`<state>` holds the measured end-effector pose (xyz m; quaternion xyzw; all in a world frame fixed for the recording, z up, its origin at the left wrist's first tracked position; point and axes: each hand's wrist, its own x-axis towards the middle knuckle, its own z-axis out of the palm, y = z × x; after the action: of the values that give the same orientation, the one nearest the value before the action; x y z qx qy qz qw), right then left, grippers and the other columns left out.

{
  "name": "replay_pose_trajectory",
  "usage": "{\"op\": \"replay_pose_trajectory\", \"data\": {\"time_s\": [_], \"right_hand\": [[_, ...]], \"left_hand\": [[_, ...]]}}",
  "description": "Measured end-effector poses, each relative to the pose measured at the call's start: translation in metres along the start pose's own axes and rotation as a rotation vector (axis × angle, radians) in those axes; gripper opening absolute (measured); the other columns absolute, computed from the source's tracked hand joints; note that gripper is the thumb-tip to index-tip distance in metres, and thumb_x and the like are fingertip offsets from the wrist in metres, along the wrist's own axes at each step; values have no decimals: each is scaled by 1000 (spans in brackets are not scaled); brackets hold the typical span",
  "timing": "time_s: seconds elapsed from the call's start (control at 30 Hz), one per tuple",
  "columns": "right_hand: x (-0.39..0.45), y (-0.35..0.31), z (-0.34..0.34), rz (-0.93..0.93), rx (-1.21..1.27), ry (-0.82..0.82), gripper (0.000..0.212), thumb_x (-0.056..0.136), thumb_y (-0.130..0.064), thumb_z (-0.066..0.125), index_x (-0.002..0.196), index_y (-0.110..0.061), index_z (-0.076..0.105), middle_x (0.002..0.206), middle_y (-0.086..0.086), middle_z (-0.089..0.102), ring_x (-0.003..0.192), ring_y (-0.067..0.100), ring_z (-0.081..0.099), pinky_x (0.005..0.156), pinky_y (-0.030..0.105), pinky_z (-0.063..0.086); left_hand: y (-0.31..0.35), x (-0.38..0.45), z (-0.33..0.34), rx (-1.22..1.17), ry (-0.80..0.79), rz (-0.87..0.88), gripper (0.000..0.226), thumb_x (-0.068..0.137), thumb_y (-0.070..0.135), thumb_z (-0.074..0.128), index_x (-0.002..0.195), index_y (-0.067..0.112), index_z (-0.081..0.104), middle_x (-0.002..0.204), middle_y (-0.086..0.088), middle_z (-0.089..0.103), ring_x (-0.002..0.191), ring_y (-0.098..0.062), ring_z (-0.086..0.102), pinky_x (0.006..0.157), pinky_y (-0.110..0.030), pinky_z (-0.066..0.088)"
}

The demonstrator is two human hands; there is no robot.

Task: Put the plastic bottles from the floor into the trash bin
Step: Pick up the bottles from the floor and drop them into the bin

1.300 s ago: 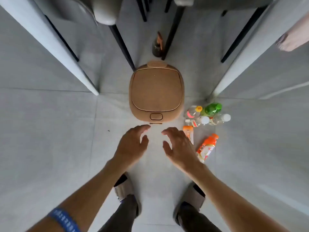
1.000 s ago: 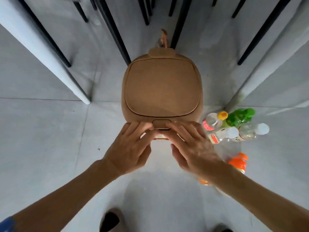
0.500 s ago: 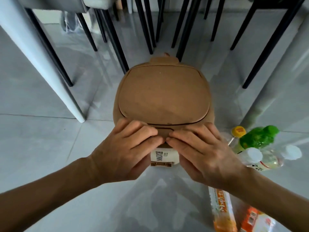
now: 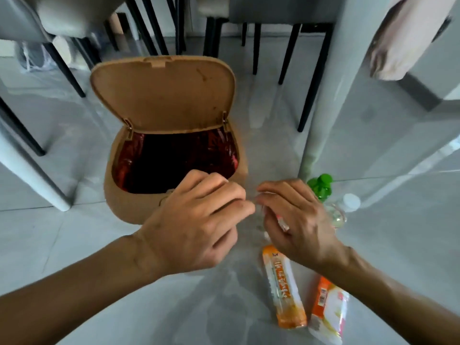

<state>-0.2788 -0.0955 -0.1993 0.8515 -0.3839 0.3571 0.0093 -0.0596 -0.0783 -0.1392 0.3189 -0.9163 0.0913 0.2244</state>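
The tan trash bin point(image 4: 119, 195) stands on the grey floor with its lid point(image 4: 164, 95) swung up, showing a red liner inside. My left hand point(image 4: 199, 225) hovers at the bin's front rim, fingers loosely bent and holding nothing. Just right of the bin, my right hand point(image 4: 303, 225) curls around a clear bottle with a pink label point(image 4: 282, 223), which is mostly hidden by the fingers. A green bottle point(image 4: 321, 186) and a clear white-capped bottle point(image 4: 348, 202) lie behind that hand. A slim orange bottle point(image 4: 283, 287) and an orange-labelled bottle point(image 4: 328, 310) lie nearer me.
White table legs stand left point(image 4: 32, 180) and right point(image 4: 326, 95) of the bin. Black chair legs point(image 4: 311, 78) crowd the floor behind it. A pale cloth point(image 4: 403, 38) hangs at the top right.
Both hands pressed the bin's front latch and the lid sprang up. The left hand has drawn back slightly; the right hand has moved right onto the clear bottle.
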Motion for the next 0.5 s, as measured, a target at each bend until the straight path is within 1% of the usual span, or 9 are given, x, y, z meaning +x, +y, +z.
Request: {"op": "replay_pose_trajectory", "data": {"time_s": [0.07, 0.17, 0.2, 0.27, 0.37, 0.4, 0.43, 0.47, 0.5], "right_hand": [[-18, 17, -8, 123, -17, 14, 16, 85, -2, 62, 97, -5, 72, 111, 9, 71, 91, 34, 66, 78, 47, 52], [-43, 43, -11, 292, -64, -3, 23, 83, -6, 62, 104, -7, 72, 114, 9, 70, 96, 34, 65, 84, 45, 53], [-50, 50, -10, 347, -83, -33, 26, 82, -8, 62, 106, -7, 71, 115, 9, 70, 98, 34, 65, 85, 44, 53], [-64, 62, -9, 462, -119, -123, 31, 81, -14, 62, 110, -11, 69, 120, 9, 67, 99, 35, 62, 87, 43, 52], [-78, 75, -4, 591, -139, -254, 43, 84, -21, 65, 127, -17, 62, 135, 8, 60, 109, 36, 60, 92, 47, 52], [-82, 79, -2, 613, -126, -294, 49, 86, -25, 67, 134, -19, 58, 142, 7, 56, 115, 35, 58, 95, 48, 51], [-85, 82, 0, 619, -104, -324, 54, 87, -28, 67, 139, -21, 54, 145, 5, 54, 118, 34, 57, 96, 48, 51], [-87, 84, 2, 609, -81, -335, 57, 87, -30, 68, 141, -23, 52, 145, 4, 55, 119, 33, 58, 94, 47, 53], [-88, 85, 4, 588, -66, -331, 58, 87, -30, 68, 142, -25, 51, 142, 2, 58, 117, 32, 61, 89, 45, 55]], "left_hand": [[10, 27, 11, -23, -55, 65, 19, 82, 12, 58, 97, 10, 69, 97, -8, 68, 85, -29, 60, 74, -45, 44], [20, 67, 42, 76, -181, 196, 23, 85, 18, 55, 102, 10, 67, 104, -10, 67, 90, -30, 59, 77, -43, 43], [23, 80, 57, 103, -234, 170, 26, 84, 20, 57, 107, 11, 65, 109, -10, 66, 95, -30, 58, 80, -43, 41], [26, 101, 91, 143, -361, 30, 40, 85, 23, 57, 123, 13, 56, 127, -11, 58, 112, -31, 51, 90, -42, 37], [28, 114, 132, 113, -538, -227, 70, 85, 25, 62, 147, 16, 31, 149, -13, 39, 131, -33, 39, 103, -46, 36], [29, 115, 142, 88, -567, -292, 76, 85, 25, 64, 150, 17, 25, 151, -13, 36, 132, -34, 38, 103, -47, 37], [29, 113, 150, 67, -581, -335, 77, 85, 26, 67, 150, 18, 25, 149, -12, 37, 130, -34, 40, 101, -47, 40], [29, 110, 156, 59, -576, -358, 73, 85, 26, 70, 146, 17, 30, 143, -12, 42, 125, -34, 46, 95, -45, 44], [29, 106, 159, 52, -557, -362, 64, 84, 26, 72, 139, 16, 40, 134, -10, 46, 118, -32, 51, 87, -42, 47]]}}
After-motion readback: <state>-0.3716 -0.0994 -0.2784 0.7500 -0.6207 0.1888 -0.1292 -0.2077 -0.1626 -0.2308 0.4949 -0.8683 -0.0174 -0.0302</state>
